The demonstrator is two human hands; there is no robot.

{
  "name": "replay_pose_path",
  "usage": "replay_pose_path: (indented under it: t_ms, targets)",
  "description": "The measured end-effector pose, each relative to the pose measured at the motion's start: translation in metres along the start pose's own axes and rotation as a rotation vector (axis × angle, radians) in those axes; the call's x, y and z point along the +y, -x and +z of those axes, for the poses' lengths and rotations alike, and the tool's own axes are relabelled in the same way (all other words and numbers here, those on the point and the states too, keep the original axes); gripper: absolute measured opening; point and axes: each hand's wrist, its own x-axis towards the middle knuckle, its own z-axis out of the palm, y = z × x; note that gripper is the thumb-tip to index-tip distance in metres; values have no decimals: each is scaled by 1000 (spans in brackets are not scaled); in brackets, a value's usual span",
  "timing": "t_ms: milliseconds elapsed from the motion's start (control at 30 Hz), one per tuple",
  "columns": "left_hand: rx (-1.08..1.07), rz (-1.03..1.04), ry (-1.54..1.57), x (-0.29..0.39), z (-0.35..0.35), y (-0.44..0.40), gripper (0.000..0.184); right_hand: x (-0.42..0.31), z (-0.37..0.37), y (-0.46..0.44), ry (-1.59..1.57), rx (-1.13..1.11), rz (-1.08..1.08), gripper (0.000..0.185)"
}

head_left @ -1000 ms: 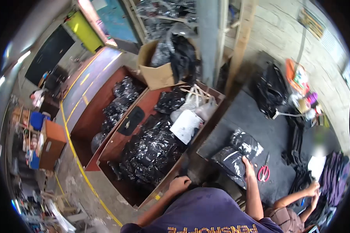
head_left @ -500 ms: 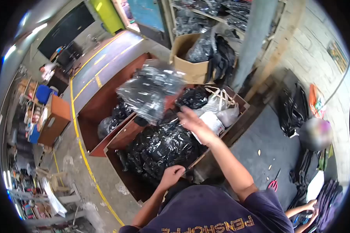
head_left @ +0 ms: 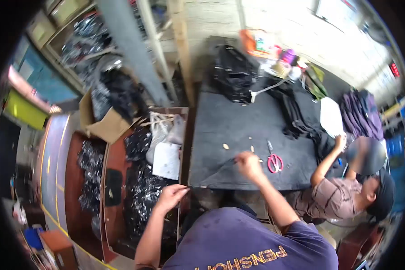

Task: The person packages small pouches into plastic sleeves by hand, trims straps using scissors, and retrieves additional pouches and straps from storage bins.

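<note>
My left hand (head_left: 172, 198) is at the table's near left corner, its fingers pinching the dark end of a thin, see-through sheet (head_left: 218, 174) that looks like plastic film. The other end is pinched by my right hand (head_left: 249, 167), over the front part of the black table (head_left: 220, 128). The film stretches on a slant between both hands; its exact kind is hard to make out. Just right of my right hand lie red-handled scissors (head_left: 275, 162), with small pale scraps (head_left: 226, 146) scattered nearby.
Left of the table, a brown bin (head_left: 110, 159) holds shiny black plastic packages and a white sheet (head_left: 166, 160). Another bin (head_left: 73, 180) stands beside it. A black bag (head_left: 233, 74) lies at the table's back. A co-worker (head_left: 342, 195) at right touches a white piece (head_left: 330, 117).
My view has turned right, from the bins to the table. The shiny package in midair over the bins is gone from there. Both hands have moved to the table and now hold the film.
</note>
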Motion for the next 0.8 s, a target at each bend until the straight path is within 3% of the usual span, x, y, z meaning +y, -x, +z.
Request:
replay_pose_path:
  t_ms: [100,167,300,400,433,467,567,600,700,800]
  targets:
    - [-62,-183,-146,1,-57,-46,28,114,-75,7,177,380,187,6]
    - [17,-19,-346,-17,-80,-87,26,172,-100,20,251,460,277,8]
    - [1,-66,-525,-42,-86,-159,31,234,-106,46,284,431,412,15]
    - [656,305,-1394,-37,-32,-189,53,206,-117,53,424,559,306,20]
    - [568,349,-1277,-20,-5,-194,63,195,-116,55,491,614,249,23]
    - [479,387,-1160,4,31,-194,72,188,-112,62,451,508,296,25]
    - [95,541,-1018,33,142,-185,72,161,-98,90,413,219,355,35]
    - [34,563,-1072,32,173,-174,74,163,-94,103,417,226,362,35]
    - [-29,427,-1118,2,211,-171,74,185,-90,133,392,279,412,35]
    - [-11,457,-1128,-6,213,-171,74,202,-114,161,491,222,672,30]
